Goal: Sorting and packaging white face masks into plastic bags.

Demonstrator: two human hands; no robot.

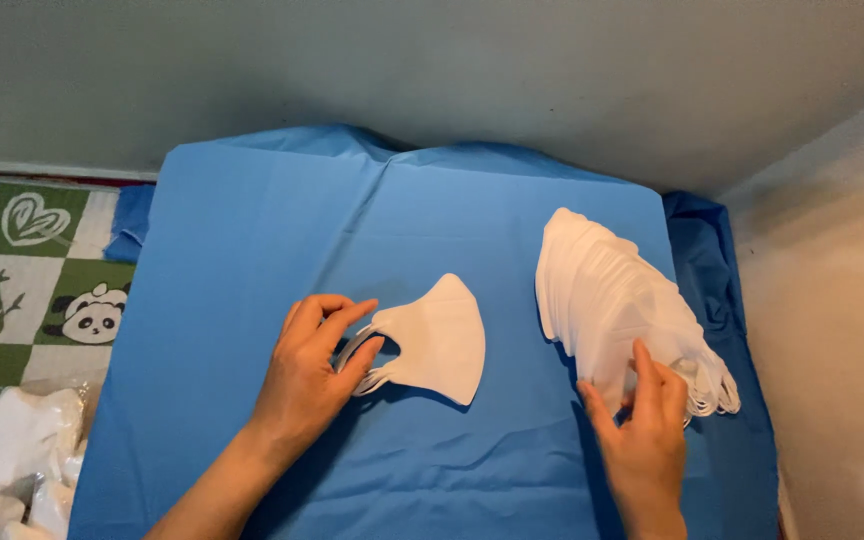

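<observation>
Left hand (310, 375) grip pinching soft white folded mask (436, 340) — right hand (642, 430) fingering fanned mask stack (617, 305), grip loose.

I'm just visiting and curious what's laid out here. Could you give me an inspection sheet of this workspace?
Surface: blue cloth, creased, spread over a low table.
Job's things: single white mask lying flat; fanned stack of white masks to its right.
Clutter: clear bags of white items off the cloth, at lower left.
Hands: left hand pinches the single mask's ear loops; right hand touches the near end of the stack.
Cables: nothing seen.
Surroundings: green and white panda-print mat at left, grey wall behind, beige wall at right.
</observation>
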